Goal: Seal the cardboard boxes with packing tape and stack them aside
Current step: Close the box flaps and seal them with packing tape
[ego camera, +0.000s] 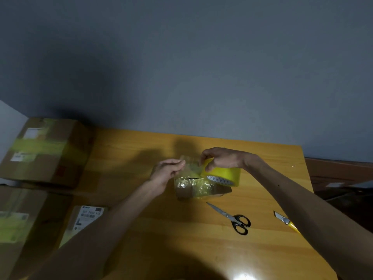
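Observation:
A small cardboard box (184,191) wrapped in shiny yellowish tape sits mid-table. My right hand (222,158) grips the yellow packing tape roll (227,175) just above the box's right end. A crinkled strip of pulled tape (190,165) stretches leftward from the roll. My left hand (167,172) pinches the strip's free end above the box's left side.
Black-handled scissors (234,219) and a yellow utility knife (285,221) lie on the wooden table (141,158) to the right. Taped boxes stand at the left: a large one (46,152) at the back, another (18,229) nearer, and a small labelled one (84,221).

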